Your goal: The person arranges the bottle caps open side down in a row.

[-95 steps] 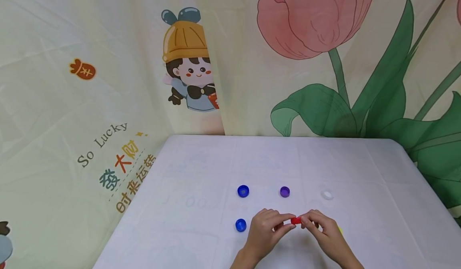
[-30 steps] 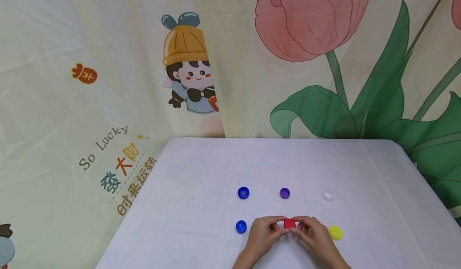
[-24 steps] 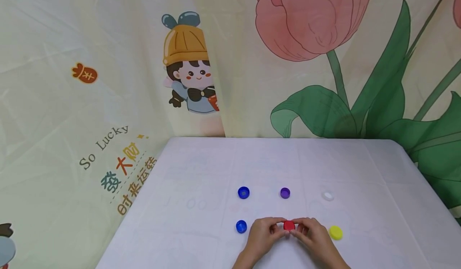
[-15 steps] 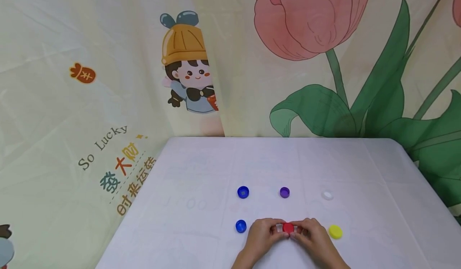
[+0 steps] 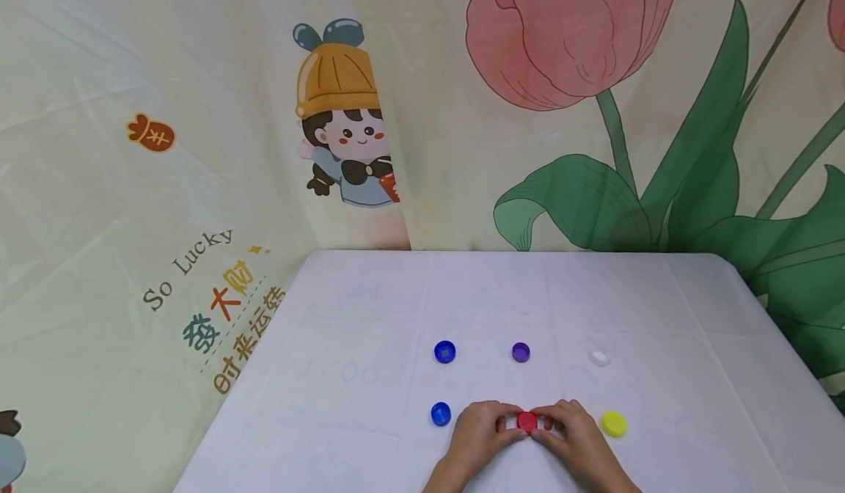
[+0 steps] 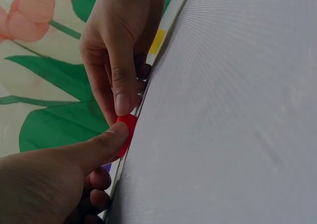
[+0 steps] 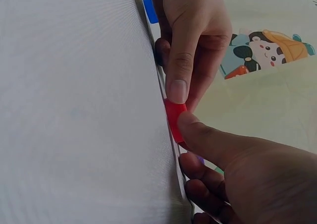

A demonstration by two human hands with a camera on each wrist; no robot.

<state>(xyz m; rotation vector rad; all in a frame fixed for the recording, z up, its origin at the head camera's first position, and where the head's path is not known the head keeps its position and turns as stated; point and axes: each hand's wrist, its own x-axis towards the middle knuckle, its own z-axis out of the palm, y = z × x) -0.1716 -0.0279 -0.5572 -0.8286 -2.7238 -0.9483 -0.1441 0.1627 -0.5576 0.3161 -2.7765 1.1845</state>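
A red bottle cap (image 5: 527, 422), flat face up, lies between both hands low over the white table. On its left side, my left hand (image 5: 480, 432) pinches it between thumb and forefinger. My right hand (image 5: 577, 436) grips the opposite side the same way. From the left wrist camera, the red cap's side (image 6: 131, 125) shows close to the tabletop, a thumb pressed on its near edge. The right wrist view has the cap (image 7: 174, 116) between the two thumbs, the fingers behind it partly hidden.
Left of the hands sits a blue cap (image 5: 441, 414), hollow side up; a yellow cap (image 5: 614, 424) is to their right. Farther back stand another blue cap (image 5: 445, 352), a purple cap (image 5: 521, 352) and a white cap (image 5: 599, 357). A printed curtain (image 5: 436, 148) hangs behind the table (image 5: 356, 295).
Both hands have turned the red cap from edge-on to flat face up and brought it down and slightly left. The yellow cap, mostly hidden by the right hand at first, now shows fully.
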